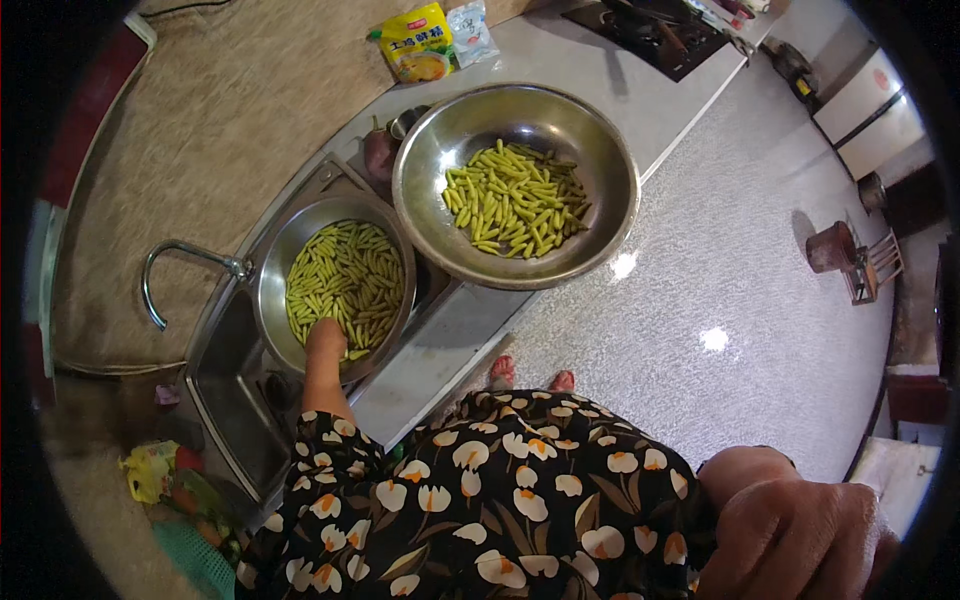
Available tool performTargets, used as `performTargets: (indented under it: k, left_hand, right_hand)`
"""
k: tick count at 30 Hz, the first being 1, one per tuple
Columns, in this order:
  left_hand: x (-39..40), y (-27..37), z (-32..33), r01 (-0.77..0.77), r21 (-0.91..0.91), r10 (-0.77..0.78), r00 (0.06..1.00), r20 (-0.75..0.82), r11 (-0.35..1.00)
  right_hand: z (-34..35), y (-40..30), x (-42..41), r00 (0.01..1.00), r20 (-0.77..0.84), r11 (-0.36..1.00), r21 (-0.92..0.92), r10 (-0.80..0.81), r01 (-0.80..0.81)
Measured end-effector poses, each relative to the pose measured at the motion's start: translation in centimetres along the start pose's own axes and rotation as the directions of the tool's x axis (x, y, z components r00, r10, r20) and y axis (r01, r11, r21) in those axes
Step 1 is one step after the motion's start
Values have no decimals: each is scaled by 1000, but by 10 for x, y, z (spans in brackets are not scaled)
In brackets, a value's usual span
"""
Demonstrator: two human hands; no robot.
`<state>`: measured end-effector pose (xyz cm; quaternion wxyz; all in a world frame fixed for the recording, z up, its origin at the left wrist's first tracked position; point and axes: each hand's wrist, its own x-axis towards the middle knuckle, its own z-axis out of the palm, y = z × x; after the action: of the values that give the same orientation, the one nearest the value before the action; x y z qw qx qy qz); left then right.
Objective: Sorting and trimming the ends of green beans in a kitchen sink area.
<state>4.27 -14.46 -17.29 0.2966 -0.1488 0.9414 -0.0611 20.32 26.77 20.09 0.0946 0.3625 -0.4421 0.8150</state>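
Observation:
My left hand (326,341) reaches down into a stainless steel basin (271,315) resting over the sink. Its fingers are hidden among many slender yellow-green pods or small peppers (345,277), which seem to lie in water. Whether the fingers hold any is not visible. To the right, a wider stainless steel bowl (517,274) stands on the counter with a heap of the same yellow-green pieces (517,199) at its bottom. My right hand (795,532) is raised near the camera at lower right, its back and bent knuckles showing. Its fingertips are hidden, and it is away from both vessels.
A curved chrome faucet (154,274) stands by the sink basin (232,375). An eggplant (381,154) lies behind the bowls. Seasoning packets (420,45) lean on the wall, near a black cooktop (660,37). Bagged produce (180,480) sits lower left. A bucket (831,247) is on the floor.

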Motion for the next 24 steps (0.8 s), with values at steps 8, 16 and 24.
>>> performTargets:
  k: [8,16,24]
  left_hand:
    - [-47,25,-51,46,-107,-63,986,-157,993]
    - [-96,69,-130,-423,-839,224,904,-364,343]
    - [-70,101,-119,-480,-434,213,819,-532,762]
  right_hand:
    - [-67,7,-37,985,109,991,6,136,-137]
    - [-171,101,-162,309,-726,106,-312,614,-944]
    - [-214,119,-337,-140,-617,-569,-584,775,-579]
